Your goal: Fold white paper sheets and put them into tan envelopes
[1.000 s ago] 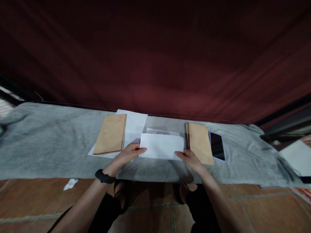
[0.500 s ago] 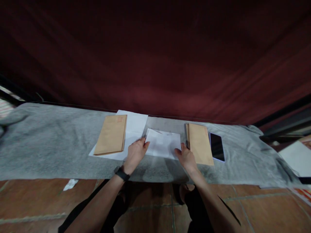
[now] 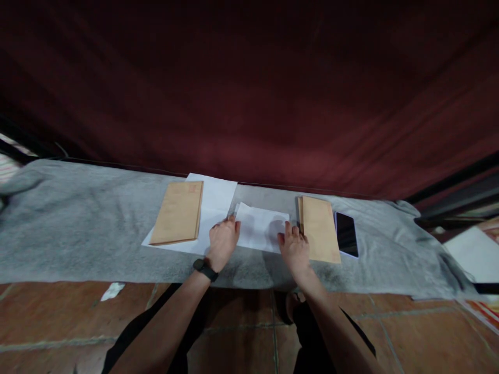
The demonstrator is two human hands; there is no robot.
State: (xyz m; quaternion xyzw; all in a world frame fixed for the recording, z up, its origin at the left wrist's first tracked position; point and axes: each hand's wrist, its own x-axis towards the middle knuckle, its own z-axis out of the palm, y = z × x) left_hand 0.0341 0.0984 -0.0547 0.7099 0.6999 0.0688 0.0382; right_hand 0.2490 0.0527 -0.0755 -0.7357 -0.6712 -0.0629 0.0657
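A folded white sheet of paper (image 3: 259,228) lies in the middle of the grey cloth, its upper left corner lifted a little. My left hand (image 3: 223,240) wears a black watch and has its curled fingers and thumb closed on the sheet's left edge. At the right edge, my right hand (image 3: 294,250) pinches the paper between thumb and bent fingers. Left of my left hand, brown envelopes (image 3: 177,213) rest on flat white paper (image 3: 216,195). More brown envelopes (image 3: 322,228) lie just beside my right hand, partly behind its fingers.
A phone (image 3: 346,235) with a pale purple case lies right of the envelopes. The grey cloth (image 3: 97,218) covers a long, narrow surface against a dark red curtain (image 3: 249,104). A crumpled white scrap (image 3: 113,291) is on the tiled floor (image 3: 58,317).
Both hands have slid up along the paper's side edges toward its far side. The sheet's upper layer sits slightly differently, with its left corner more raised.
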